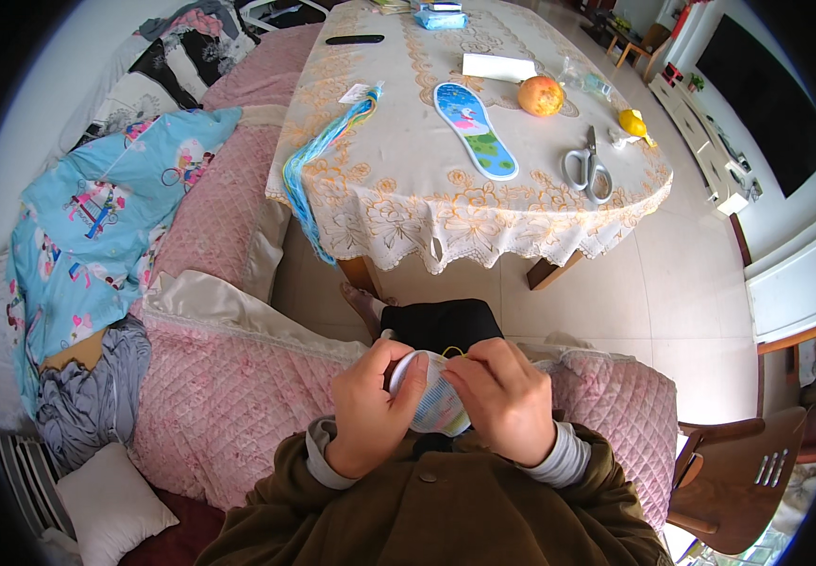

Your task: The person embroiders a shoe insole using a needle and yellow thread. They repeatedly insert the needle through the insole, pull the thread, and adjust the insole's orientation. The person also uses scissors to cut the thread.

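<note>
Low in front of my body, my left hand point(378, 405) grips one side of a pale insole point(437, 402) with a white rim and a patterned face, bent into a curve. My right hand point(505, 397) pinches its other edge between thumb and fingers. A short loop of yellow thread point(454, 350) rises beside the right fingertips; whether a needle is there is hidden. Ahead on the table lies another insole point(475, 132), blue and green with a white bird printed on it. A skein of blue and multicoloured embroidery thread point(312, 173) hangs over the table's left edge.
Grey-handled scissors point(587, 170), a round orange-yellow fruit point(541, 96), a yellow item point(632, 122) and a wipes pack point(441, 19) rest on the lace-edged tablecloth point(408, 180). Pink quilted seat covers point(238, 403) surround me. A wooden chair point(740, 481) stands right.
</note>
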Action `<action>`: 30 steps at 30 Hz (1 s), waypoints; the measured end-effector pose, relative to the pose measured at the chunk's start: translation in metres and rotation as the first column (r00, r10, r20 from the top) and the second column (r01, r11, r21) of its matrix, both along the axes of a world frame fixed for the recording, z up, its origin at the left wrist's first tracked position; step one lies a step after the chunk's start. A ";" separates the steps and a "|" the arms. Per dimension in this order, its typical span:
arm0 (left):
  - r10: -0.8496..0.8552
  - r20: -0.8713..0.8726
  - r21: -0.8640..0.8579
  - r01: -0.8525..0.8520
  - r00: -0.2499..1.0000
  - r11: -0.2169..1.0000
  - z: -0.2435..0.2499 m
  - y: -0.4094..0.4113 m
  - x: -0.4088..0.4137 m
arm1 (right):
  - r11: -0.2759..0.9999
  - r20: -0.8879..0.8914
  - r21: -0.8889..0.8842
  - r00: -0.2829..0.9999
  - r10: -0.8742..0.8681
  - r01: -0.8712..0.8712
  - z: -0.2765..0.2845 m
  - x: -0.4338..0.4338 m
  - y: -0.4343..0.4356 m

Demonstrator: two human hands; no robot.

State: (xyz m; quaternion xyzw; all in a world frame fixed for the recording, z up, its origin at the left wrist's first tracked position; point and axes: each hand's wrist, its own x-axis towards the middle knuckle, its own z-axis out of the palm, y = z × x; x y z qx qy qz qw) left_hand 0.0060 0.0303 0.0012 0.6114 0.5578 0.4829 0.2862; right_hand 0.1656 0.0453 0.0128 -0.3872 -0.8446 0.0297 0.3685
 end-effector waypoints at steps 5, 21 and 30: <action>0.003 0.015 -0.035 -0.003 1.000 0.999 -0.001 0.001 0.000 | 0.996 -0.096 -0.018 0.991 -0.094 0.093 -0.005 0.007 0.001; -0.005 0.059 -0.007 0.006 0.998 1.000 -0.002 0.002 -0.001 | 0.997 -0.207 0.016 0.976 -0.069 0.074 -0.011 0.002 0.006; -0.011 0.070 -0.009 0.012 0.998 1.000 -0.001 0.002 -0.002 | 0.997 -0.188 0.009 0.979 -0.078 0.081 -0.011 0.001 0.006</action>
